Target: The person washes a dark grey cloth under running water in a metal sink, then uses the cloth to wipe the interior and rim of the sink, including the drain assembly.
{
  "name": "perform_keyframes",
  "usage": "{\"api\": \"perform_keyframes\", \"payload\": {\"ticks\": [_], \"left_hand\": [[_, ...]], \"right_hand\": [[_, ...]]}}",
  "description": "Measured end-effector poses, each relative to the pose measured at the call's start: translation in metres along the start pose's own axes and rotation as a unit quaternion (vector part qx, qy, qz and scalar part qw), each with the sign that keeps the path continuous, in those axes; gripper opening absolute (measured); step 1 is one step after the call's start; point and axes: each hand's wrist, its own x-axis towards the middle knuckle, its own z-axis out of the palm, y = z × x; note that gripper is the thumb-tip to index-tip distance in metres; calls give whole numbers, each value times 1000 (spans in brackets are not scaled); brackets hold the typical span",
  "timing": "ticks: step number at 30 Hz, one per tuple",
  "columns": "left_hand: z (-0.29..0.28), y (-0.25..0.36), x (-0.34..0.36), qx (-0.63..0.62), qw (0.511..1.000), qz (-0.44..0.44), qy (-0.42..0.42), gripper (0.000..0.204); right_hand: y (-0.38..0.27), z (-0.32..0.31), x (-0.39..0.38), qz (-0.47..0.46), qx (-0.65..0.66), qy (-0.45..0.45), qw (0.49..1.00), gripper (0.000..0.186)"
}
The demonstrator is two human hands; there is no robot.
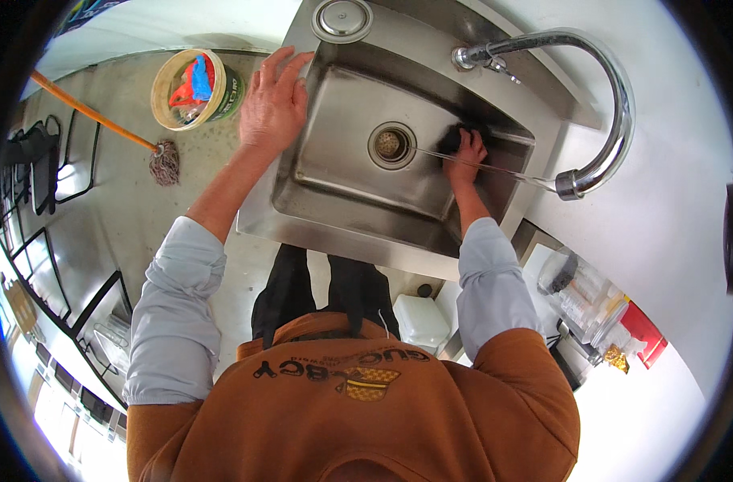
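Note:
My right hand (465,154) reaches into the stainless steel sink (346,104), its fingers curled over a soft black wad (456,138) against the right wall. Whether the wad is a cloth or a scouring pad, I cannot make out. At the sink's left rim, my left hand (272,108) is open with the fingers spread, and it holds nothing. A thin stream of water runs from the curved chrome faucet (623,104) past my right wrist toward the round drain strainer (389,145) in the basin floor.
A round metal cap (342,19) sits at the sink's far left corner. On the floor at left stand a bucket (162,100) with red and blue plastic and a mop (164,164). Clear jars (583,301) are at the right; black metal racks (41,257) line the far left.

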Motion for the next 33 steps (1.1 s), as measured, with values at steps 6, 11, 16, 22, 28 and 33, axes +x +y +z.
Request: {"api": "perform_keyframes", "payload": {"ticks": [6, 11, 16, 22, 28, 33], "left_hand": [[3, -1, 1, 0, 1000, 8, 6, 40], [-2, -3, 0, -9, 1000, 3, -1, 39], [-4, 0, 1, -11, 1000, -11, -12, 40], [-2, 1, 3, -11, 1000, 10, 0, 40], [-2, -2, 0, -9, 1000, 6, 0, 40], [0, -2, 1, -2, 1000, 7, -2, 40]], "right_hand": [[-105, 40, 46, -286, 109, -86, 948, 48], [-54, 40, 52, -115, 63, -49, 990, 35], [1, -21, 64, 395, 600, 115, 686, 24], [-126, -24, 61, 351, 767, 56, 533, 25], [-108, -10, 73, 393, 766, -8, 510, 26], [0, -35, 58, 356, 804, 101, 465, 34]]}}
